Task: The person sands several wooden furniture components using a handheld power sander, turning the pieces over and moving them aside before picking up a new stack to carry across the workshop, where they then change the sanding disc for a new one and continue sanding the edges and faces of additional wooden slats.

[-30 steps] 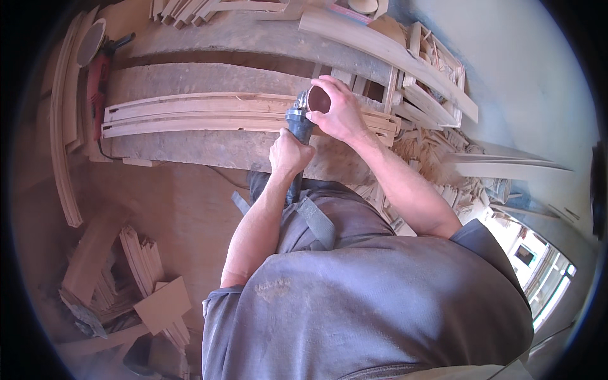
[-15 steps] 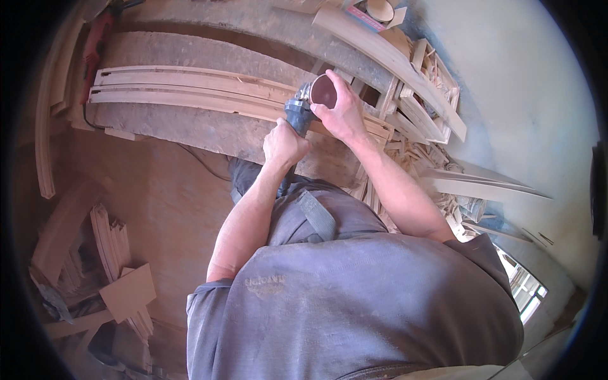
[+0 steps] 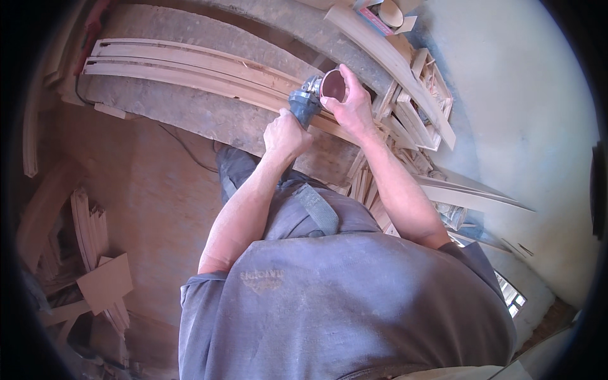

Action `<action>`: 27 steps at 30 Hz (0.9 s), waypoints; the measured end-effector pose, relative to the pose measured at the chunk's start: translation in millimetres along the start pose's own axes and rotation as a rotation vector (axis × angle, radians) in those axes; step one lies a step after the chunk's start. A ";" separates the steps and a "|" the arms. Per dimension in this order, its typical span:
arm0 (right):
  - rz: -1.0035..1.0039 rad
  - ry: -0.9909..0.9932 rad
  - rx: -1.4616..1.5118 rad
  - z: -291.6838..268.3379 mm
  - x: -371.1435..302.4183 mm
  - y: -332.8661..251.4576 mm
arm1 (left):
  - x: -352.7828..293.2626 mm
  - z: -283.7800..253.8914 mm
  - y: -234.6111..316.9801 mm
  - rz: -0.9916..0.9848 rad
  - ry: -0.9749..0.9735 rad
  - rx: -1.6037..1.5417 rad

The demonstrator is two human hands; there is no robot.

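Note:
My left hand (image 3: 287, 134) is wrapped round the body of a blue-grey angle grinder (image 3: 304, 107), held over the bench in front of me. Its metal head carries a round sanding disc (image 3: 334, 87) with a reddish-brown face turned toward me. Thumb and fingers of my right hand (image 3: 353, 109) pinch the disc's right edge. The back of the grinder is hidden by my left hand and forearm. Beyond and left of the tool, long pale wooden strips (image 3: 183, 63) with slots lie side by side along the bench.
The worn bench (image 3: 171, 117) spans the far side. A red power tool (image 3: 95, 28) lies at its left end. Offcuts and scrap boxes (image 3: 421, 104) pile up at right, beside a long board (image 3: 392, 69). A cable (image 3: 183, 149) hangs below the bench; boards (image 3: 104, 283) stand at lower left.
The view has shifted slightly, so the bench sits higher and the surroundings lie further left. Both hands keep their hold on the grinder and disc, and the disc's face appears turned a little more sideways.

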State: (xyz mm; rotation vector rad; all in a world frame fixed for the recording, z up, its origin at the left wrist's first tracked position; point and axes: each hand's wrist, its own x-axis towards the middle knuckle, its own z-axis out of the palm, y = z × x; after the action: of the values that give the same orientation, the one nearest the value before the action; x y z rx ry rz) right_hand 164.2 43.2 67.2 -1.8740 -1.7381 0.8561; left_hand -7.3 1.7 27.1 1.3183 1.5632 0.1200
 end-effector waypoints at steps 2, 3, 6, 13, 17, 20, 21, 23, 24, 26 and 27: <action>-0.003 0.024 -0.014 1.9 2.0 5.6 | 0.9 0.2 -1.0 0.004 -0.001 0.005; -0.007 0.036 -0.020 2.7 3.6 8.4 | 1.6 -0.4 -1.0 0.007 -0.002 0.004; 0.009 0.028 0.004 2.7 6.9 15.9 | -0.1 -3.1 0.9 0.018 -0.011 -0.007; 0.173 -0.108 0.116 -11.5 28.2 15.1 | 2.0 -8.0 5.2 0.006 -0.043 0.001; 0.380 -0.153 0.286 -19.1 30.4 19.6 | 2.6 -11.3 4.8 0.010 -0.053 0.005; 0.596 -0.240 0.303 -24.8 25.8 15.6 | 3.6 -11.7 5.5 -0.001 -0.057 0.010; 0.661 -0.229 0.330 -22.1 23.3 15.4 | 4.0 -11.2 5.9 -0.004 -0.061 0.013; 0.730 -0.235 0.363 -19.1 23.3 16.6 | 2.8 -10.9 6.8 -0.013 -0.066 0.013; 0.736 -0.222 0.392 -18.0 26.7 15.7 | 1.7 -12.7 7.5 -0.013 -0.064 0.012; 0.751 -0.193 0.450 -14.5 36.6 11.3 | 0.2 -13.2 6.2 0.008 -0.050 0.018; 0.782 -0.191 0.505 -13.2 41.6 7.9 | -0.6 -11.3 4.1 0.026 -0.038 0.023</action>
State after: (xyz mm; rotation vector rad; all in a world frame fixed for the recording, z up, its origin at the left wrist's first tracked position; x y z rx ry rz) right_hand 179.8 84.7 65.3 -2.1320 -0.7011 1.6149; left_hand -12.9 8.5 35.3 1.3517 1.5196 0.0925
